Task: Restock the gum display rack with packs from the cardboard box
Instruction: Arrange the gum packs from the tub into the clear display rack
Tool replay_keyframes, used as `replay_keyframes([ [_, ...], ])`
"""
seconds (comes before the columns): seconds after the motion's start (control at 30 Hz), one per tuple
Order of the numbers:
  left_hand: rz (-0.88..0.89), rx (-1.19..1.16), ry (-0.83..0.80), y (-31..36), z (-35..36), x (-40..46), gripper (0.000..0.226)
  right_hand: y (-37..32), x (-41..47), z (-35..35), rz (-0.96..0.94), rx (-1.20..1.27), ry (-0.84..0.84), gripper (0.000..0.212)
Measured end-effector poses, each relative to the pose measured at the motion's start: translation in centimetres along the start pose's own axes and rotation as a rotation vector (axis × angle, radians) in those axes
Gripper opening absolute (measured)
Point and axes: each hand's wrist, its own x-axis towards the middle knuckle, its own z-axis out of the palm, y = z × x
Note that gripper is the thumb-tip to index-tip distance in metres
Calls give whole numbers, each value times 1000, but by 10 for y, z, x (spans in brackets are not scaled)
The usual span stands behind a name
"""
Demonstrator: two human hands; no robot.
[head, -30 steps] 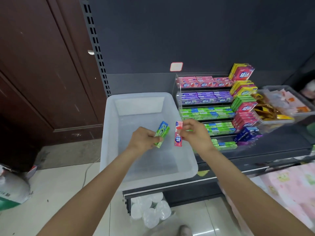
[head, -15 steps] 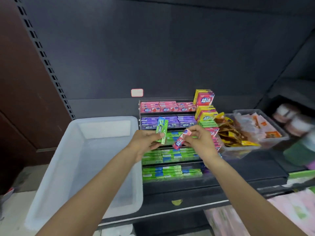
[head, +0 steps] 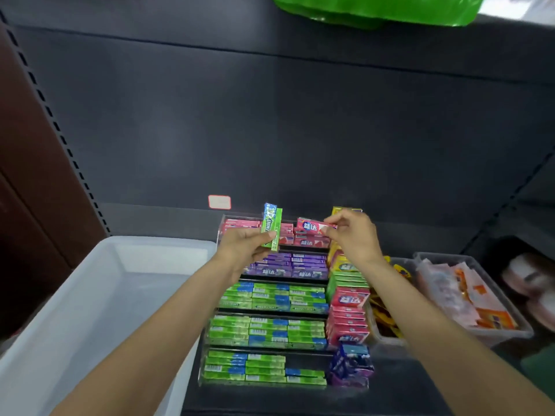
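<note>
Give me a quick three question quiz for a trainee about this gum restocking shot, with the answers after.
1. True or false: the left hand holds green gum packs.
2. Which tier of the display rack holds pink packs: A top, B bottom?
3. What does the right hand pinch?

Key: 1 true. 2 A. 3 A pink gum pack, over the top tier.
</note>
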Motion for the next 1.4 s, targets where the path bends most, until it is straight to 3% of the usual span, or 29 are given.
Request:
replay_keyframes([
  [0.1, 12, -11, 25, 9, 0, 11, 14, -3, 21, 6, -81, -154, -41, 5],
  [0.23, 21, 7, 30, 14, -1, 26, 18, 0, 44, 14, -200, -402, -116, 7],
  [0.4, 4, 32, 18, 13, -3, 43, 20, 8, 59, 21, -206, -555, -131, 9],
  [0.87, 14, 87, 3, 13, 1, 65, 22, 25, 67, 29, -404, -902, -200, 17],
  [1.4, 43, 70, 7, 12, -3, 51, 21, 10, 50, 40, -467, -1065, -363, 25],
])
